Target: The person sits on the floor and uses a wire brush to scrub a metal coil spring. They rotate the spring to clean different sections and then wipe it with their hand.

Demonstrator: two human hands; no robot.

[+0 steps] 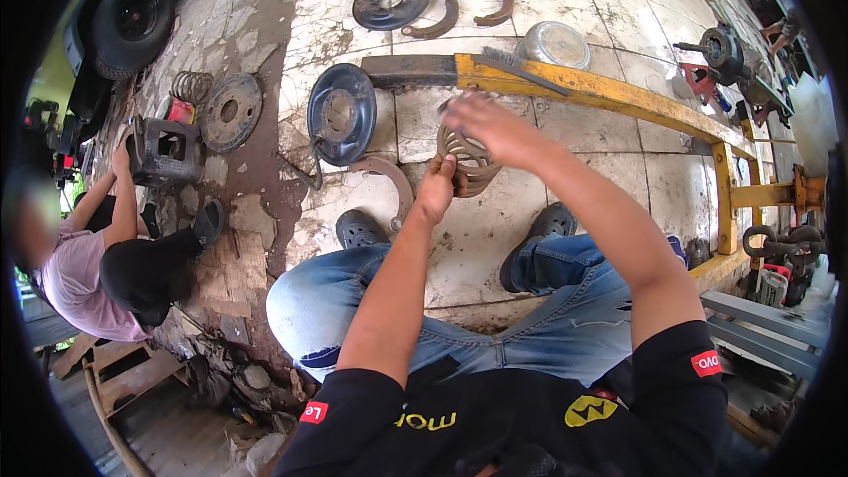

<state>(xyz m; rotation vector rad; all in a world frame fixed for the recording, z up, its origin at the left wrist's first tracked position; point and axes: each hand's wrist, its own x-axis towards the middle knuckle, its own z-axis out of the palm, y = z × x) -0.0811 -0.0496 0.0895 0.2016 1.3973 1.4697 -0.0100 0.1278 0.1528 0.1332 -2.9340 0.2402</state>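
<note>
In front of me a rusty coil spring (pixel 473 163) stands tilted between my shoes. My left hand (pixel 435 185) is closed around its left side. My right hand (pixel 490 128) is over the top of the spring; its fingers are dark and smeared by motion, so what they hold, if anything, does not show. Left of the spring lies a curved brake shoe (pixel 393 184). Beyond it a black brake backing plate (pixel 340 115) leans at the end of a beam. A wire brush (pixel 521 71) lies on the yellow part of that beam (pixel 618 104).
Another backing plate (pixel 389 2) and two brake shoes (pixel 435 19) lie farther off, near a round silver metal part (pixel 555 44). At left a person in pink (pixel 97 287) holds a grey plastic stool (pixel 168 155), near a rusty disc (pixel 231 112). A tyre (pixel 132 22) stands behind.
</note>
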